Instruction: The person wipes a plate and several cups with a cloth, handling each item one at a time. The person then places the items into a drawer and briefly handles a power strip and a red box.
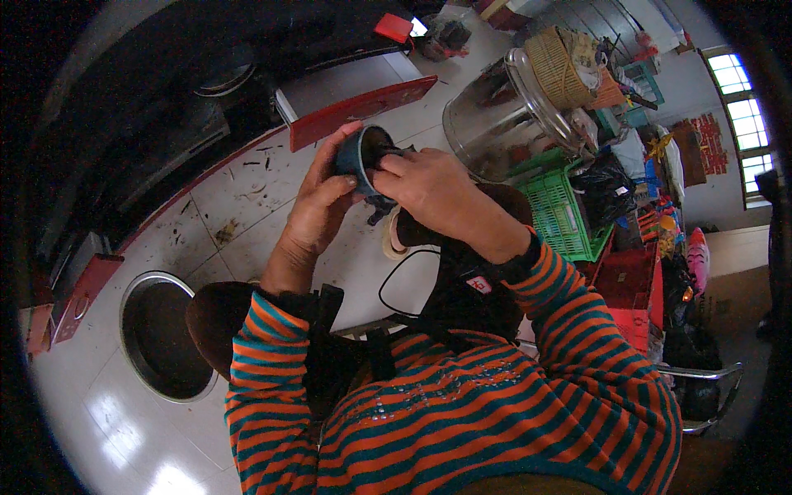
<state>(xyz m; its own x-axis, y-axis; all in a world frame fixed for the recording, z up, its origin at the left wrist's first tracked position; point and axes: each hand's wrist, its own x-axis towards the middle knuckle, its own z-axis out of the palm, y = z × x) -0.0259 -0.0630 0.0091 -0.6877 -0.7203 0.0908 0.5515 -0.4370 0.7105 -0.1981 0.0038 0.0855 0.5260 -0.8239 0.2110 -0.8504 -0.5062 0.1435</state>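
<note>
My left hand point(323, 201) grips a small blue round container point(350, 159) by its outer wall, thumb near the rim. The container is tilted on its side, its mouth towards my right hand. My right hand point(427, 189) pinches a dark cloth point(378, 209), with the fingertips at and partly inside the container's mouth. Part of the cloth hangs below the fingers; what lies deeper in the container is hidden. Both hands are raised in front of my knees, above the tiled floor.
An open drawer point(365, 111) with a red front juts out ahead. A round basin point(167, 337) with dark contents stands on the floor at left. To the right are a large metal pot point(476, 117), a woven basket point(560, 68), a green plastic crate point(560, 210) and a red crate point(628, 291). Dark debris point(228, 232) lies on the tiles.
</note>
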